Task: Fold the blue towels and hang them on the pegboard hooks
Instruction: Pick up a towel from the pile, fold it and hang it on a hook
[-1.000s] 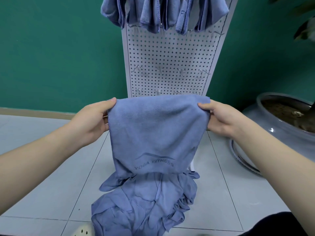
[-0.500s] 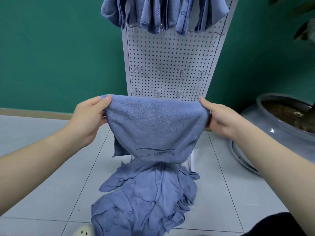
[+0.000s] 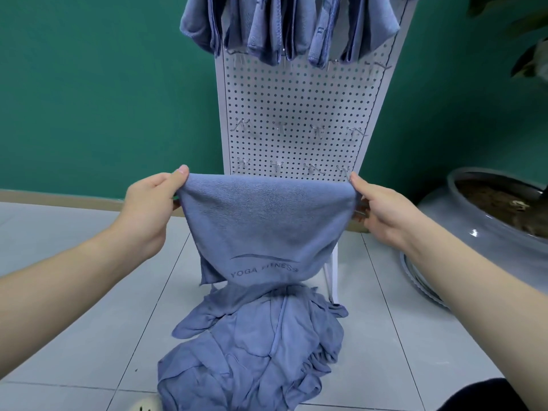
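The left hand came in from the lower left, its fingers curled over and pinching the left end of the blue towel along its folded top edge. The towel was stretched level between both hands, held up in the air in front of the lower part of the pegboard, and it hung down doubled, with a curved line and the words "YOGA FITNESS" showing near its lower edge. A loose corner of the rear layer dropped a little lower on the left side.

Below it, a pile of crumpled blue towels lay on the tiled floor, at the foot of the white pegboard stand. Behind the held towel, two rows of bare metal hooks stuck out of the board, the lower row just above the towel's top edge. At the top of the board, several folded towels hung side by side.

The right hand pinched the right end of the top edge, fingers closed on the cloth. Farther right, a large grey planter filled with soil stood on the floor against the green wall, well apart from the towel.
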Demonstrator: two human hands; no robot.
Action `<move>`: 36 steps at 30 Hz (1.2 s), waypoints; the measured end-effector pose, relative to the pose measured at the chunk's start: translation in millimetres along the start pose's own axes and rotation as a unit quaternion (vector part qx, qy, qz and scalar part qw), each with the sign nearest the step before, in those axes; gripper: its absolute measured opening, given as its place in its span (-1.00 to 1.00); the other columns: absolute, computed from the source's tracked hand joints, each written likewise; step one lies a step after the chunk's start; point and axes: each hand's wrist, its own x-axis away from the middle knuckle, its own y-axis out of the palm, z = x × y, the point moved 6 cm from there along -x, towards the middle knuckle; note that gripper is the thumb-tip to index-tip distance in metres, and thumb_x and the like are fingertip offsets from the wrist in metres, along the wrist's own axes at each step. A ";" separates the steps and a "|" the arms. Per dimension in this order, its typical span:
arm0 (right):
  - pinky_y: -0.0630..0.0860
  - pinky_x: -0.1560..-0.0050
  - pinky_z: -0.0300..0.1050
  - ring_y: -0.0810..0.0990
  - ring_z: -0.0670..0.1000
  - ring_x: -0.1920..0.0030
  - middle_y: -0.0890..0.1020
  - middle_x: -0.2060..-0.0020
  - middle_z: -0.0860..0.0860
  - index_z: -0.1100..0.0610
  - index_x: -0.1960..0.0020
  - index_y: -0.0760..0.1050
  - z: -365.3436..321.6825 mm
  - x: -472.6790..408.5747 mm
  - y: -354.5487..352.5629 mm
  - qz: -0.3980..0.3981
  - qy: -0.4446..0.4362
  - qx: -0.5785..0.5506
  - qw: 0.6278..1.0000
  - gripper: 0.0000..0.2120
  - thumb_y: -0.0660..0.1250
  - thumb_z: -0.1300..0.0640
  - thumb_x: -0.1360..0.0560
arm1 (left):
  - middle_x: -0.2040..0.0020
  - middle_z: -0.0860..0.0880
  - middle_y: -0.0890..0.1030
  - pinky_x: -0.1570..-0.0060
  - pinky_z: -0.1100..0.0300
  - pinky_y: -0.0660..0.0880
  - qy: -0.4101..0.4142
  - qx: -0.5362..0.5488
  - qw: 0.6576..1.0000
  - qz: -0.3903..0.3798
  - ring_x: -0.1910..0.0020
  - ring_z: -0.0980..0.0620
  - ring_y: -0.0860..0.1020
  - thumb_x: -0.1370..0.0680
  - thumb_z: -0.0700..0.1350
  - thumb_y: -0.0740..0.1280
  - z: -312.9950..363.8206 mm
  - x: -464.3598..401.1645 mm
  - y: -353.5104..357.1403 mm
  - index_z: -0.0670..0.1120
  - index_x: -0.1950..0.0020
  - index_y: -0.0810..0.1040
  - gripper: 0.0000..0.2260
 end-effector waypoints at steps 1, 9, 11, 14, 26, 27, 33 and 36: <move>0.55 -0.28 0.04 0.61 0.06 -0.04 0.68 0.01 0.02 0.08 0.03 0.65 -0.4 0.1 -0.4 0.004 -0.003 -0.005 1.000 -0.74 0.44 -0.13 -0.56 | 0.10 -0.04 0.66 -0.14 0.13 0.56 -0.001 0.010 1.000 -0.007 0.08 0.05 0.59 -0.67 -0.02 0.35 0.8 0.5 0.7 -0.14 0.15 0.59 -0.74; 0.56 -0.16 -0.05 0.69 0.03 -0.16 0.72 -0.16 0.02 0.15 -0.18 0.62 -5.7 1.0 0.7 -0.015 -0.024 -0.054 0.998 -0.67 0.35 -0.11 -0.63 | -0.01 -0.03 0.74 -0.14 0.12 0.58 0.011 0.019 0.998 -0.066 0.00 0.00 0.68 -0.64 -0.21 0.35 3.6 2.3 5.2 -0.12 -0.03 0.67 -0.90; 0.56 -0.23 -0.04 0.68 0.03 -0.12 0.73 -0.15 0.02 0.14 -0.14 0.64 -11.8 4.4 2.3 -0.032 -0.049 -0.049 0.997 -0.76 0.34 0.00 -0.65 | 0.01 -0.08 0.73 -0.03 0.14 0.61 0.030 -0.005 0.998 -0.054 0.05 -0.01 0.67 -0.63 -0.23 0.36 5.5 3.5 4.4 -0.14 -0.04 0.68 -0.91; 0.53 -0.28 0.00 0.66 0.05 -0.09 0.71 -0.19 0.14 0.23 -0.22 0.63 -21.1 11.4 5.5 -0.059 -0.087 -0.015 0.994 -0.78 0.36 0.17 -0.62 | 0.15 0.02 0.71 0.16 0.21 0.60 0.059 -0.030 0.998 -0.021 0.19 0.08 0.62 -0.64 -0.20 0.36 8.8 4.6 2.2 -0.11 0.02 0.67 -0.90; 0.59 0.21 -0.08 0.64 -0.04 0.25 0.68 0.14 0.05 0.21 -0.10 0.57 -15.7 8.6 4.3 -0.018 -0.068 -0.001 0.998 -0.81 0.47 0.13 -0.57 | 0.14 0.04 0.67 0.20 0.21 0.57 -0.024 -0.012 0.999 0.035 0.21 0.10 0.62 -0.62 -0.14 0.42 -4.4 -4.6 -6.3 -0.07 -0.22 0.47 -0.78; 0.62 0.21 -0.07 0.67 -0.03 0.22 0.72 0.10 0.06 0.24 -0.16 0.60 -8.6 7.3 4.9 -0.034 -0.042 0.005 0.999 -0.77 0.46 0.14 -0.57 | 0.04 -0.03 0.68 0.15 0.20 0.61 -0.070 -0.031 0.997 0.007 0.15 0.07 0.65 -0.61 -0.16 0.43 -13.5 -6.9 -6.2 -0.13 -0.26 0.52 -0.76; 0.66 0.20 -0.15 0.72 0.01 0.17 0.74 0.01 0.14 0.30 -0.16 0.64 29.9 -2.0 -4.3 -0.037 0.054 0.063 0.996 -0.81 0.41 0.22 -0.60 | 0.09 -0.13 0.65 0.23 0.24 0.67 -0.225 -0.093 0.961 -0.130 0.32 0.05 0.66 -0.62 -0.24 0.39 -57.6 -6.5 -11.0 -0.18 0.09 0.59 -0.91; 0.67 0.14 -0.10 0.72 0.05 0.11 0.74 -0.05 0.17 0.28 -0.14 0.64 36.7 -4.2 -3.5 -0.014 0.061 0.088 0.994 -0.83 0.40 0.21 -0.61 | 0.11 -0.14 0.64 0.25 0.21 0.68 -0.202 -0.105 0.967 -0.116 0.31 0.00 0.63 -0.63 -0.18 0.39 -55.9 -6.1 -7.4 -0.13 0.12 0.54 -0.86</move>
